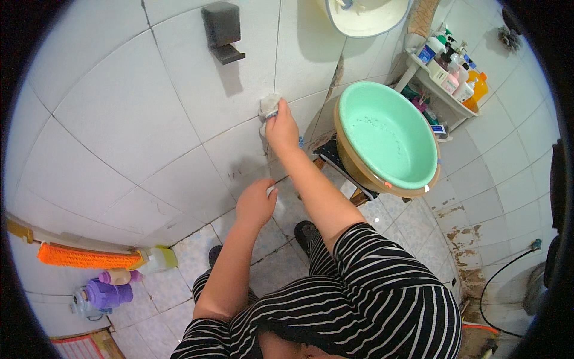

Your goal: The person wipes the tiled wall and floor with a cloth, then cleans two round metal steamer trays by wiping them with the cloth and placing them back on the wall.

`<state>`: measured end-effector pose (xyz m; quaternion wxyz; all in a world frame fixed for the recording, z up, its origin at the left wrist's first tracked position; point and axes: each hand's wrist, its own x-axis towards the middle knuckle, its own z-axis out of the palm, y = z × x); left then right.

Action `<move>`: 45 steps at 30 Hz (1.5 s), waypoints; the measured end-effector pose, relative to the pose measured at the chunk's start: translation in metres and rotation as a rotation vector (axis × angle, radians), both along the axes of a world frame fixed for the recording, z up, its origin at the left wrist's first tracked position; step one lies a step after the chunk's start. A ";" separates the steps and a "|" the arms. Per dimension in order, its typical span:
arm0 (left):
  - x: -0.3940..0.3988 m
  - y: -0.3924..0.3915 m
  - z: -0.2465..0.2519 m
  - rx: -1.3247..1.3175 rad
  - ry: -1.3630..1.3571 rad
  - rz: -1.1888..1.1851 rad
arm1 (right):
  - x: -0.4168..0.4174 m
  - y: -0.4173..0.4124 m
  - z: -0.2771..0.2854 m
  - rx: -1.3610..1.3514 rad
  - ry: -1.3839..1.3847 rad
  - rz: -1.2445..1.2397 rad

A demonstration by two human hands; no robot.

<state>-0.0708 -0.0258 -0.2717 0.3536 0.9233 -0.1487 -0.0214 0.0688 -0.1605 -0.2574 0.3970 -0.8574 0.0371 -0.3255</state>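
Observation:
My right hand (282,128) grips a crumpled pale cloth (269,106) against the white wall tiles (233,134), near a grout line below a dark wall-mounted holder (223,28). A bit of blue shows at the cloth's edge under my fingers. Lower and to the left, my left hand (256,202) hangs in front of the wall with its fingers curled; a small pale patch shows beside its thumb, and I cannot tell whether it is something held.
A green plastic basin (381,134) sits in a brown one on a stool at right. Beyond stands a shelf (441,92) of bottles. A washbasin (367,18) juts out at top. An orange brush head (87,256) and plastic containers (109,292) are at lower left, above floor tiles (166,287).

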 end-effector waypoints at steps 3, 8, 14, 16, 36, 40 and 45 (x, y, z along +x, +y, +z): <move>-0.005 -0.001 0.000 0.058 0.010 -0.003 | -0.008 -0.002 0.065 -0.058 -0.108 0.067; -0.005 -0.007 0.002 0.102 0.007 -0.004 | 0.019 0.000 0.162 -0.085 -0.338 -0.007; -0.004 -0.003 0.007 0.120 0.059 0.025 | 0.000 0.006 0.045 -0.083 -0.080 -0.006; -0.002 -0.003 0.003 0.157 0.074 0.010 | -0.011 0.009 0.024 -0.055 -0.017 0.016; -0.001 0.019 0.007 0.025 0.078 0.227 | -0.011 0.025 0.009 0.071 0.105 0.042; -0.005 0.027 0.017 -0.025 0.081 0.250 | -0.018 0.042 0.079 0.218 -0.236 0.093; -0.011 0.035 0.023 -0.013 0.134 0.293 | -0.007 0.083 0.060 0.044 -0.283 0.030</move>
